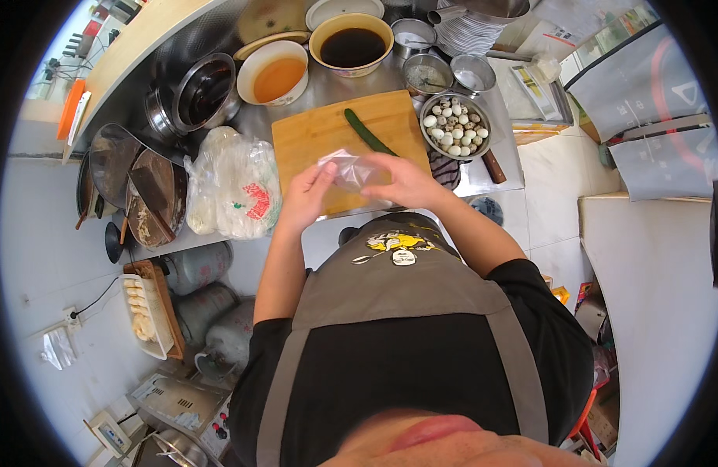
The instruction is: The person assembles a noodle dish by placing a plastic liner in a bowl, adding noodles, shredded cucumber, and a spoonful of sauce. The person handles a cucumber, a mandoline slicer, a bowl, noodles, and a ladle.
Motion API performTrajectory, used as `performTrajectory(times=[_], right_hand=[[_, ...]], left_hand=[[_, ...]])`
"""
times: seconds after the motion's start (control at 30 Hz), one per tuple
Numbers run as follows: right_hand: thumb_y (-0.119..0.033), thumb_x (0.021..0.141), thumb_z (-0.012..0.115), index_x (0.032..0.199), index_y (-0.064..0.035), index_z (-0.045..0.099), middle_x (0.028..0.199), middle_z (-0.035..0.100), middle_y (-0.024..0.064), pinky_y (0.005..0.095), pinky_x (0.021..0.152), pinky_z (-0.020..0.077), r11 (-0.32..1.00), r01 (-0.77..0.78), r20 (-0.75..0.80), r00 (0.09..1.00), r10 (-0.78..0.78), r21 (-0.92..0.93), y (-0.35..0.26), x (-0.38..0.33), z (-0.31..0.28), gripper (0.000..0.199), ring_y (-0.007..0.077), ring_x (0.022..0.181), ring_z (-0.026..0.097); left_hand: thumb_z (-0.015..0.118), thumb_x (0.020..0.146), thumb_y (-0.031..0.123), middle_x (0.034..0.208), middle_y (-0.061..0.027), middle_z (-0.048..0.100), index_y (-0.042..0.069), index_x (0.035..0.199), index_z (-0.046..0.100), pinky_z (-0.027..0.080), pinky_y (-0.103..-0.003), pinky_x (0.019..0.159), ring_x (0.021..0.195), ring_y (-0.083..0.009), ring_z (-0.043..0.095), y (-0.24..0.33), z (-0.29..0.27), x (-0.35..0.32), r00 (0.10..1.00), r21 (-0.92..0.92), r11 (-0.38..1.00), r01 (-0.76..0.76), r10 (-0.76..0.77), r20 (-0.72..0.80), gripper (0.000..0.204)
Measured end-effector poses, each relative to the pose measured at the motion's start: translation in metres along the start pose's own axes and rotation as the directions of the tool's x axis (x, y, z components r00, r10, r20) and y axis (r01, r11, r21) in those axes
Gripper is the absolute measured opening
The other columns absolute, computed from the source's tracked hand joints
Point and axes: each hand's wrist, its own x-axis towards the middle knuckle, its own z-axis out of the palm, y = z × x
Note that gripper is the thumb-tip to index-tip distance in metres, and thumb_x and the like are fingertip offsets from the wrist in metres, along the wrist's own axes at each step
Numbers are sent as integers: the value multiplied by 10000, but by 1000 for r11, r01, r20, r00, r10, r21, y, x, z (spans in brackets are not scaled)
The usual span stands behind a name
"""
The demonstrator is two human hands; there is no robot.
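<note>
Over the near edge of a wooden cutting board [304,136], both hands hold a thin, crinkled piece of clear plastic [349,165]; whether it is a bag or a disposable glove, I cannot tell. My left hand [306,193] pinches its left side between thumb and fingers. From the right, my right hand [403,184] curls round the other side, its fingertips partly behind or inside the film. A dark green cucumber [366,132] lies slanted on the board, just beyond my right hand and apart from it.
Left of the board sits a plastic bag [242,183] of pale contents, with a cleaver [151,198] on a round block further left. Bowls of orange liquid [279,78] and dark liquid [351,48] stand behind. A pan of small eggs [455,128] is at the right.
</note>
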Motion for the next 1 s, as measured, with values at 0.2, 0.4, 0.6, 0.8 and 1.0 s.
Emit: performTrajectory(times=[0.2,0.4,0.6,0.8,1.0], right_hand=[[-170,897,745,1175,-10,645,1078,697,72,305,880,508,890,-286,282,940,190,355,13,1,-47,336,145,980,639],[-211,938,708,1124,-5,668,975,694,25,253,796,499,921,-187,219,969,115,343,10,26,-57,281,88,880,613],[-185,899,746,846,-20,671,779,651,-9,241,631,447,946,-230,-40,969,245,228,9,47,-48,189,50,710,538],[-169,864,782,859,-40,611,782,629,-12,253,610,440,909,-134,-124,972,198,396,11,67,5,213,56,692,523],[-146,909,728,856,-46,595,805,652,7,267,650,488,906,-168,-27,981,193,388,7,66,42,174,76,717,582]], left_hand=[[491,1066,283,972,-60,691,-25,1139,668,520,-291,775,838,-130,643,10,14,16,987,-208,975,77,-104,-122,363],[523,1052,278,992,-58,688,-31,1163,652,518,-284,771,816,-134,634,12,16,35,994,-145,984,102,-107,-29,352],[651,982,272,963,-44,679,-26,1136,652,511,-280,775,800,-124,614,5,1,55,881,409,906,-109,279,-382,336],[699,950,272,846,-9,657,-5,1051,665,496,-262,687,748,-97,594,1,-41,47,990,72,989,129,-124,-68,297],[676,968,216,855,7,657,19,1013,665,478,-238,657,723,-66,569,-23,-25,45,970,-279,929,244,-229,85,202]])
